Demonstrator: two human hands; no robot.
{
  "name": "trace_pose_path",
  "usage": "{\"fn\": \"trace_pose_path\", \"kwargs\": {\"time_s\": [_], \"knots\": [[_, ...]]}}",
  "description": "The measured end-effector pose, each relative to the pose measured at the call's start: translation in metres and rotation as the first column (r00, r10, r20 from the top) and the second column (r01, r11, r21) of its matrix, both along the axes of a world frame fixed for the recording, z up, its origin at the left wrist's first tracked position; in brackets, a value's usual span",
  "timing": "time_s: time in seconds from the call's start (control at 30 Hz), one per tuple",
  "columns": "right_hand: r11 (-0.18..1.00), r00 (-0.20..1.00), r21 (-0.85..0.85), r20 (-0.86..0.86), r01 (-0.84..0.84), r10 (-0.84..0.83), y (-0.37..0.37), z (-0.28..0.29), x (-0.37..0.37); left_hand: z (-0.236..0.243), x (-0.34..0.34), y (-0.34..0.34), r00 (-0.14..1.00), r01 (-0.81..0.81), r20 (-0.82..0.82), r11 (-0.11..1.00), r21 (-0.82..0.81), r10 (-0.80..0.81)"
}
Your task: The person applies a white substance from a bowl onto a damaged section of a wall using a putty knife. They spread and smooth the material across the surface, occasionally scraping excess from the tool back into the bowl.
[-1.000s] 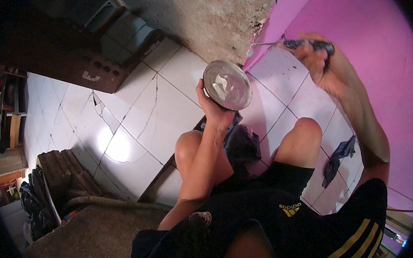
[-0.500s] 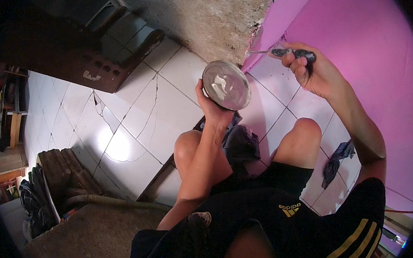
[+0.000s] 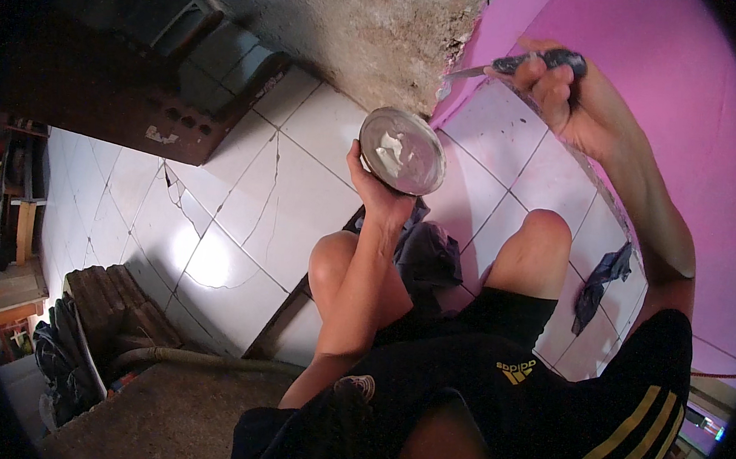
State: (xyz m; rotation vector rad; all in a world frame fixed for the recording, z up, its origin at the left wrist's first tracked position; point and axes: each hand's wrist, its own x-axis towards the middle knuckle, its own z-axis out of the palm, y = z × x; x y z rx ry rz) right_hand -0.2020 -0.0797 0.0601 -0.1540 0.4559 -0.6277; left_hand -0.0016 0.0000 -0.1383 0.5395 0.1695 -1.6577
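My left hand point(image 3: 380, 198) holds up a round, shallow metal lid point(image 3: 420, 161) by its near-left edge, tilted slightly. A smear of white paste point(image 3: 393, 148) lies on its face. In my right hand point(image 3: 569, 103) is a putty knife point(image 3: 540, 62), the fingers wrapped round its dark, paste-marked handle. Its thin blade points left, and the tip, with white paste on it, is at the pink wall edge point(image 3: 468, 79) beside the bare rough plaster point(image 3: 382, 34). Whether the tip presses on the wall or stands just off it, I cannot tell.
White floor tiles point(image 3: 305, 157), some cracked, spread in front of me. A dark cloth point(image 3: 430, 255) lies between my legs and another rag point(image 3: 601, 284) by the right wall. Dark wooden furniture point(image 3: 137, 111) stands at far left, stacked ridged blocks point(image 3: 119, 310) at near left.
My right hand has moved up and a little to the right, turning so that the putty knife slants more. My left hand and the lid have hardly moved.
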Motion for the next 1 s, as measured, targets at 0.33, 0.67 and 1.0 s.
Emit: {"fn": "trace_pose_path", "kwargs": {"time_s": [0.33,0.67,1.0], "knots": [[0.996,0.928,0.052,-0.371,0.07,-0.046,0.016,-0.027,0.013,0.012,0.001,0.002,1.0,0.014,0.006,0.999,0.037,-0.014],[0.992,0.997,0.108,-0.044,-0.061,0.066,-0.028,-0.012,0.008,0.005,0.001,0.001,1.0,-0.001,-0.006,1.0,-0.003,0.001],[0.996,0.992,-0.058,-0.11,-0.073,0.067,-0.011,0.006,0.006,0.006,0.001,0.001,1.0,0.0,-0.006,1.0,-0.009,-0.001]]}}
